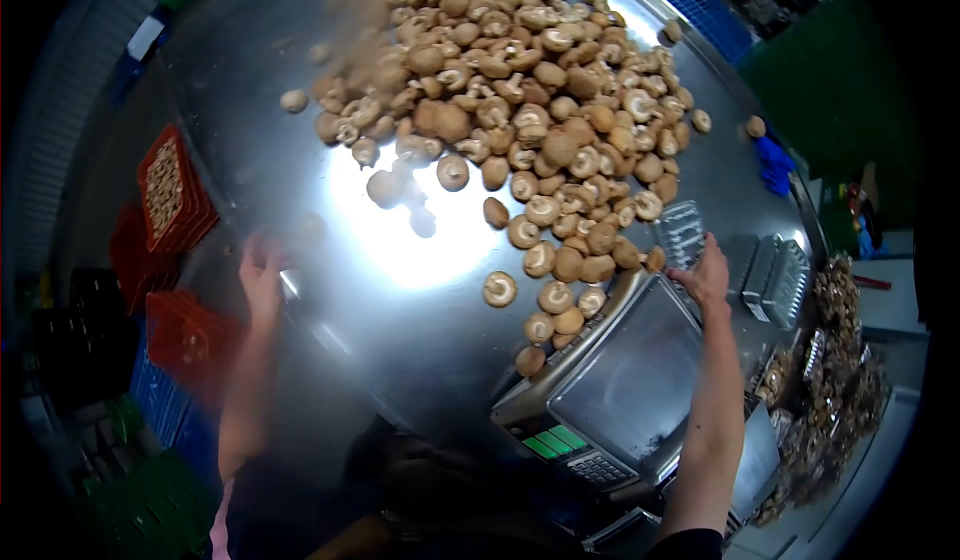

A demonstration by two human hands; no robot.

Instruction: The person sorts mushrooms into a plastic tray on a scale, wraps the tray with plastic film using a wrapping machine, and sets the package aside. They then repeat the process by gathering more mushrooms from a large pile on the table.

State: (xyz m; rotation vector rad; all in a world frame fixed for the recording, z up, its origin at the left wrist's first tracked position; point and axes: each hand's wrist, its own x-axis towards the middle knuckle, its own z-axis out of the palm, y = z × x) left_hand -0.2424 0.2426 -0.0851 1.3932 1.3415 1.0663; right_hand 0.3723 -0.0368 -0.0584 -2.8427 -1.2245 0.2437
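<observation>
A large heap of brown mushrooms [540, 90] covers the far middle of the steel table [270, 170]. My right hand [706, 278] grips the near end of a clear plastic tray [682, 232], beside the heap's right edge. The ribbed bottom of that tray shows, with no mushrooms visible in it. Just below lies the metal plate of a weighing scale [635, 370]; my right forearm passes over its right side. My left hand [262, 278] is over the table's near left edge, slightly blurred, its fingers apart and nothing visible in them.
Stacked clear trays [778, 280] stand right of my right hand. Packed mushrooms [835, 380] pile up at the far right. Red crates [185, 210] stand left, one filled with small pale pieces. A blue glove-like item [774, 165] lies by the right rim. Loose mushrooms border the scale.
</observation>
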